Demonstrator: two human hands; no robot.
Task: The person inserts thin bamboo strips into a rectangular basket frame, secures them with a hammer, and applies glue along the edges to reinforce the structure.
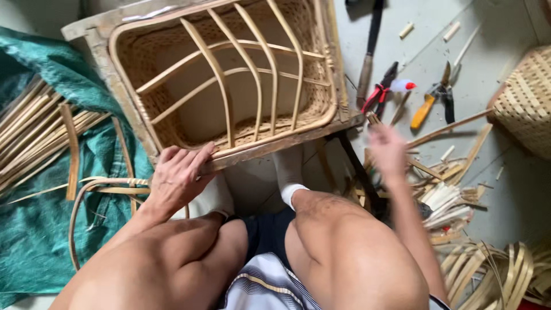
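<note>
A woven cane basket (pixel 143 51) with a frame of bent cane ribs lies on a worn wooden stool in front of my knees. My left hand (pixel 178 175) presses on the basket's near rim, fingers curled over the cane edge. Off to the right, my right hand (pixel 387 150) is blurred, fingers spread, hovering over a pile of cut cane strips (pixel 445 198) on the floor. Nothing shows in its fingers. My bare knees and white socks fill the lower middle.
Red-handled pliers (pixel 381 92), yellow-handled cutters (pixel 430 103) and a long dark-handled tool (pixel 370 51) lie on the grey floor at right. A second woven basket (pixel 525 106) stands at the far right. Cane strips lie on a green tarp (pixel 34 229) at left; coiled strips sit bottom right.
</note>
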